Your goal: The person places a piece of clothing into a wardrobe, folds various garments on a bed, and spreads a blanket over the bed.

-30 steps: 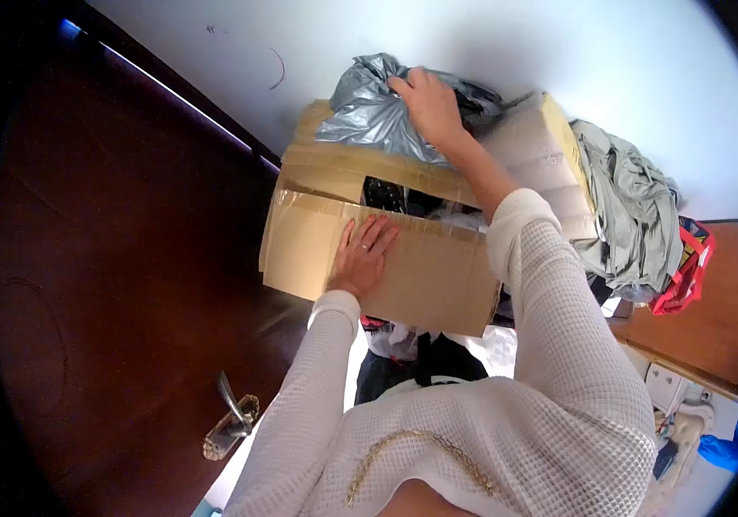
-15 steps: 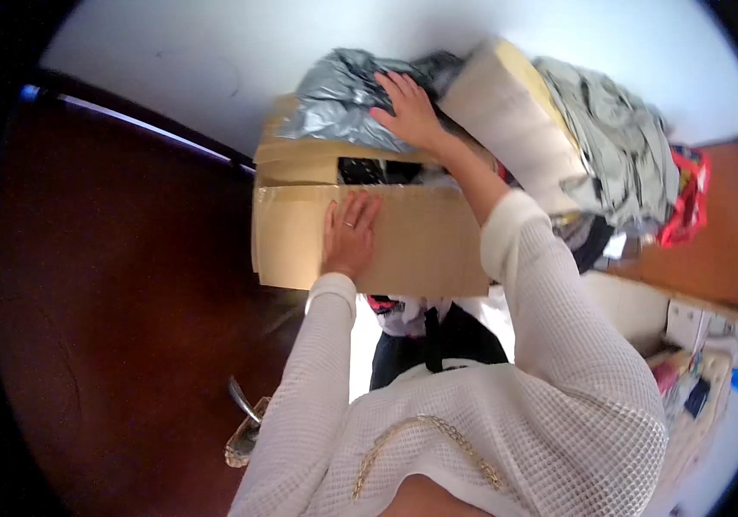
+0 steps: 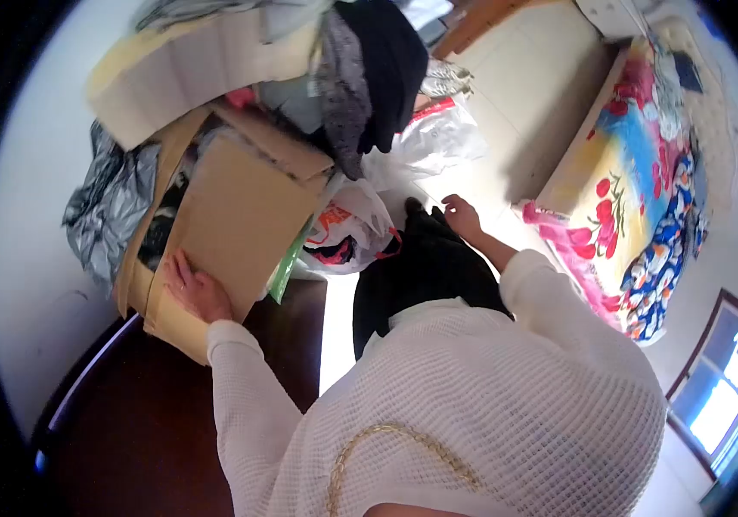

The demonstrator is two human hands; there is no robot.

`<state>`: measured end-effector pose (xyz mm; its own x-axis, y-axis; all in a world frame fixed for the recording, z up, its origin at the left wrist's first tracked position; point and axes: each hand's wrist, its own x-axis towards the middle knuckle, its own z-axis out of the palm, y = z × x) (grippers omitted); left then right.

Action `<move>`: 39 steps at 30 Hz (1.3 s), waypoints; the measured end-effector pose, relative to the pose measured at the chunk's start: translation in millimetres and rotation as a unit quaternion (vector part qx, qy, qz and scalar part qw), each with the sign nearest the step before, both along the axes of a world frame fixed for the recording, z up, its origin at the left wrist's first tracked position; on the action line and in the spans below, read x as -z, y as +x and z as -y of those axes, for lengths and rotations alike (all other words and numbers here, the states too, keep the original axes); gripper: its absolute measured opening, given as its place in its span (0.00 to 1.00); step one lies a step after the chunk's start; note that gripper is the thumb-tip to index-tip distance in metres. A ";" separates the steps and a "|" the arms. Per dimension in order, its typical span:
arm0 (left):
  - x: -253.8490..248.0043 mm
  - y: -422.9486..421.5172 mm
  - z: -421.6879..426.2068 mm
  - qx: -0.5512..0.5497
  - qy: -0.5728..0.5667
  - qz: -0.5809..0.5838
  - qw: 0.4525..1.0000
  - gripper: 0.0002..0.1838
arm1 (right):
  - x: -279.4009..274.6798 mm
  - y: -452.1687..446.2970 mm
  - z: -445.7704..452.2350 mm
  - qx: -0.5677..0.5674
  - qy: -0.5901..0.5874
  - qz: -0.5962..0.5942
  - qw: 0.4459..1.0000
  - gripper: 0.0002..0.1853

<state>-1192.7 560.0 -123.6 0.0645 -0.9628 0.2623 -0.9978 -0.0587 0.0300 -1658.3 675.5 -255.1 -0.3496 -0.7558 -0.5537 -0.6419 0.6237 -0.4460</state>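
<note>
My left hand [image 3: 198,289] lies on the flap of a cardboard box [image 3: 235,202], its fingers stretched out near the flap's edge. Dark contents show through the gap between the flaps. Crumpled against the box's far side is a grey plastic bag [image 3: 111,202]. My right hand [image 3: 462,215] hangs over the floor beside my leg, holding nothing, fingers apart. Nearest to it are my dark trousers and a white plastic bag with orange print [image 3: 347,220], which has dark and pink items inside.
A cream foam piece [image 3: 205,65] rests above the box beside dark clothes [image 3: 378,73]. Another white plastic bag [image 3: 442,142] and pale shoes [image 3: 446,79] are on the tiled floor. At right stands a bed with a flowered cover [image 3: 610,198], near a window [image 3: 726,388].
The view has swung to the right, bringing the bed and window in. My right hand has left the grey plastic bag and dropped to my side. My left hand stays on the box flap.
</note>
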 end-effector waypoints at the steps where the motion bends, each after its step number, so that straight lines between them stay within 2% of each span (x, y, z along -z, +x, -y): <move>1: 3.4 3.6 4.7 0.016 0.005 -0.001 1.000 0.29 | 11.5 -11.0 -2.9 0.047 0.077 -0.013 0.996 0.13; 3: -0.2 1.2 4.7 0.036 -0.004 -0.018 0.999 0.29 | 34.8 -37.6 -11.3 0.130 0.112 0.004 0.985 0.14; 4: 2.8 2.0 6.7 0.046 0.003 -0.014 0.999 0.29 | 55.0 -46.2 -12.7 0.202 0.127 0.063 0.969 0.14; 7: 4.1 -8.5 5.2 0.041 0.017 0.036 0.998 0.28 | 115.8 -62.0 -5.3 0.413 0.121 0.240 0.871 0.14; 9: 8.2 0.8 6.7 0.043 0.017 0.014 0.999 0.24 | 154.3 -55.3 3.0 0.459 0.102 0.339 0.815 0.13; 10: 3.2 -27.5 7.1 0.016 0.023 -0.081 0.996 0.21 | 207.3 -49.4 -8.4 0.372 0.069 0.331 0.865 0.13; 11: 12.2 -7.8 4.9 0.093 0.005 -0.049 0.994 0.27 | 224.5 -39.5 -2.0 0.372 0.089 0.343 0.858 0.15; 12: 18.1 4.5 6.5 0.114 -0.005 -0.055 0.992 0.29 | 239.9 -29.3 5.2 0.372 0.110 0.354 0.851 0.16; 13: 20.9 5.2 8.3 0.135 -0.015 -0.062 0.989 0.32 | 271.8 -18.9 1.1 0.353 0.080 0.402 0.841 0.20; 14: 26.7 4.6 5.1 0.122 -0.010 -0.075 0.990 0.31 | 304.7 -8.7 -3.6 0.334 0.052 0.451 0.826 0.24; 16: 25.2 -3.8 6.1 0.101 0.007 -0.090 0.991 0.31 | 333.4 11.9 8.6 0.270 0.003 0.474 0.838 0.25; 18: 27.9 0.1 2.2 0.085 0.003 -0.061 0.995 0.31 | 353.7 25.1 39.3 0.456 0.163 0.475 0.735 0.28; 19: 30.2 10.9 -1.4 0.081 -0.011 -0.050 0.995 0.31 | 366.1 28.2 50.1 0.448 0.161 0.481 0.736 0.28; 20: 37.4 21.5 -7.2 0.055 -0.025 -0.133 0.989 0.32 | 375.1 28.8 60.2 0.447 0.167 0.472 0.741 0.27; 22: 40.7 15.1 -3.7 -0.036 -0.037 -0.223 0.974 0.33 | 390.3 25.7 72.6 0.437 0.173 0.463 0.751 0.27; 24: 30.8 18.0 -5.4 0.035 -0.008 -0.126 0.991 0.32 | 387.2 14.2 73.1 0.538 0.044 0.474 0.695 0.26; 25: 31.9 -6.0 3.8 0.060 -0.007 -0.135 0.989 0.31 | 382.2 -1.2 71.5 0.515 -0.005 0.443 0.734 0.22; 26: 25.6 -17.1 7.8 0.084 0.015 -0.113 0.990 0.28 | 374.5 -14.2 69.5 0.512 -0.079 0.371 0.770 0.16; 27: 26.9 -1.3 5.7 0.070 0.017 -0.079 0.994 0.28 | 350.9 -40.0 72.2 0.389 -0.038 0.159 0.907 0.14; 28: 21.0 -23.6 16.8 0.137 0.029 -0.084 0.987 0.28 | 310.5 -58.9 72.3 0.260 -0.055 0.015 0.964 0.17; 29: 17.3 -10.0 14.9 0.141 -0.005 -0.079 0.987 0.28 | 254.0 -65.6 63.2 0.431 -0.216 0.207 0.852 0.14; 30: 12.9 -1.8 11.3 0.141 -0.014 -0.059 0.988 0.28 | 193.8 -80.6 62.2 0.386 -0.174 0.191 0.886 0.14; 31: 4.7 -7.2 9.1 0.116 -0.008 -0.038 0.992 0.27 | 131.7 -87.6 59.8 0.275 -0.178 0.161 0.931 0.13; 32: -1.3 -9.8 3.8 0.080 -0.003 -0.045 0.996 0.26 | 88.2 -89.4 50.2 0.230 -0.210 0.212 0.926 0.11; 33: 10.7 9.3 -1.8 0.050 0.006 -0.048 0.998 0.25 | 30.9 -89.1 51.0 0.145 -0.150 0.184 0.961 0.08; 34: 11.8 7.8 -2.9 0.015 0.007 -0.034 0.999 0.24 | -24.2 -80.7 52.2 0.091 -0.124 0.200 0.968 0.07; 35: 24.5 17.7 -5.9 0.000 -0.016 -0.045 0.999 0.24 | -81.5 -65.6 56.9 0.055 -0.114 0.239 0.963 0.06; 37: 26.1 28.9 -7.2 -0.020 -0.039 -0.056 0.997 0.25 | -177.2 -45.6 72.3 -0.131 -0.093 0.303 0.939 0.05; 39: 13.6 10.9 -1.6 -0.033 -0.033 -0.049 0.998 0.26 | -248.0 -10.5 98.6 -0.300 -0.175 0.407 0.845 0.04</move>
<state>-1181.8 561.6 -137.2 0.1558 -0.9362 0.3149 -0.9840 -0.1191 0.1326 -1668.9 576.9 -7.1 0.5442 -0.8286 -0.1317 -0.1868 0.0334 -0.9818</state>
